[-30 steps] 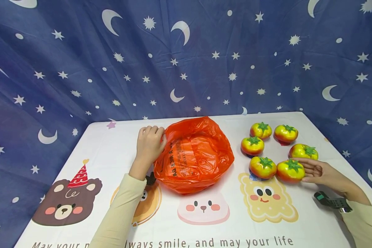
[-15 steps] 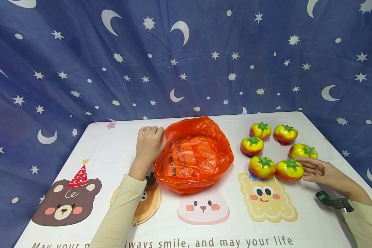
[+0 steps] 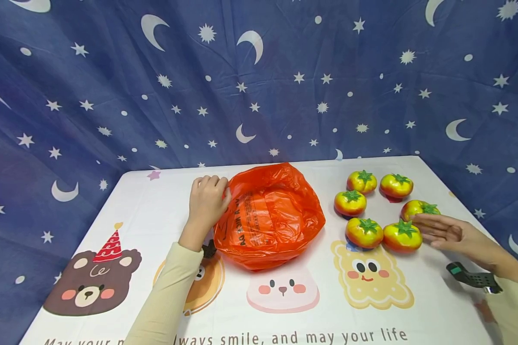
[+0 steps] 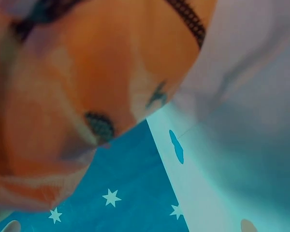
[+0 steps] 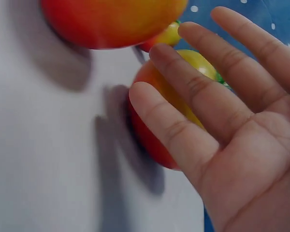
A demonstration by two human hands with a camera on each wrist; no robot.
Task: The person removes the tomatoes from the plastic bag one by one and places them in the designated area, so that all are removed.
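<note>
An orange-red plastic bag with black print sits mid-table, its mouth spread upward. My left hand grips the bag's left rim with curled fingers; the bag fills much of the left wrist view. To the right stand several red-and-yellow toy tomatoes with green leaf tops. My right hand is beside the nearest right tomato and partly overlaps the tomato behind it. In the right wrist view the right hand has its fingers extended and holds nothing, with a tomato behind the fingers.
More tomatoes form a loose ring: front left, left, back left and back right. A white cloth with cartoon prints covers the table. A blue star-patterned curtain hangs behind it.
My right hand has shifted a little right, away from the near tomato, and its fingers have straightened. The left hand, bag and tomatoes look unmoved.
</note>
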